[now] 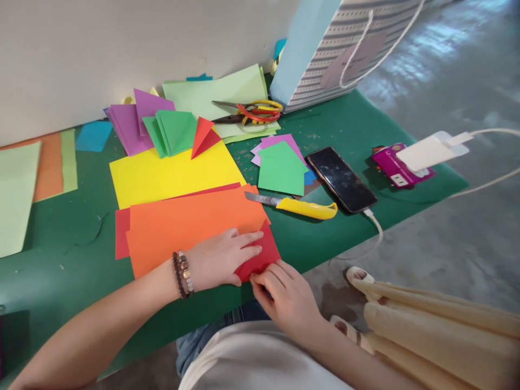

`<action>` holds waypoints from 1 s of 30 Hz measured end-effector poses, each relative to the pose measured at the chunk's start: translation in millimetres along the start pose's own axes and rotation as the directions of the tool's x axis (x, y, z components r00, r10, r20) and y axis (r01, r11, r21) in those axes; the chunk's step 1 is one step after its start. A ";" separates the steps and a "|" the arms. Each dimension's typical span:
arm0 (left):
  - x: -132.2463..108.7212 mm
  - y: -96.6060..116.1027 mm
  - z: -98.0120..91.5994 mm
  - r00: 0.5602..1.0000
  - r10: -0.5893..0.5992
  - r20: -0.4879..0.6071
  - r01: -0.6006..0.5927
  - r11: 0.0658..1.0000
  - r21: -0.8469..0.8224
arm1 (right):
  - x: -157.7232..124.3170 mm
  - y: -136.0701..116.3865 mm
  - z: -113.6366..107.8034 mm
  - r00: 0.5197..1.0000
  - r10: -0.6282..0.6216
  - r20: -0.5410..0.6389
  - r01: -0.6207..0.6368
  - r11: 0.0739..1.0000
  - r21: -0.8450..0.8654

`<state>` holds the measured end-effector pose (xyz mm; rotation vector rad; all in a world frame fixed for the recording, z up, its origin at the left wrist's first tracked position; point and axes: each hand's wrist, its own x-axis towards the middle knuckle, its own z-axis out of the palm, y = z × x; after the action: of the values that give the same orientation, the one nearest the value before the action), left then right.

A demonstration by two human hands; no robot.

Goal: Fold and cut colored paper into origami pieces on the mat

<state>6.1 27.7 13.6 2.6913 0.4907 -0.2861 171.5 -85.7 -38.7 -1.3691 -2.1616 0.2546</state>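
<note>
My left hand (221, 259) lies flat with fingers stretched out, pressing down a small folded red paper (264, 254) at the near edge of the green table (69, 238). My right hand (284, 298) pinches the near edge of that same red paper with its fingertips. The red piece rests partly on an orange sheet (187, 222), which overlaps a larger red sheet (122, 233) and a yellow sheet (170, 173). Beaded bracelets circle my left wrist.
A yellow utility knife (300, 207) with its blade out lies right of the orange sheet. Nearby are a phone (341, 179) on a cable, a power strip (400, 165), scissors (252, 111), folded green, red and purple papers (174, 130), a striped bag (325, 49).
</note>
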 end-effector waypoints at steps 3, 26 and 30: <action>-1.0 -1.5 0.3 0.999 0.043 -0.030 -0.043 0.999 -0.012 | 2.9 -5.6 4.3 1.000 -0.006 -0.001 0.006 1.000 -0.016; -3.8 -4.7 -2.2 1.000 -0.019 0.022 0.020 0.996 -0.086 | 13.0 -6.8 3.6 0.998 -0.066 -0.021 0.065 0.995 -0.081; -3.5 -3.8 -3.7 0.999 -0.028 0.022 0.030 0.995 -0.099 | 17.2 -12.7 11.6 0.998 -0.053 -0.043 0.048 0.993 -0.105</action>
<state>1.9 31.5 16.7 2.5841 0.5243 -0.2901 149.8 -74.9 -36.5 -1.3610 -2.1953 0.0915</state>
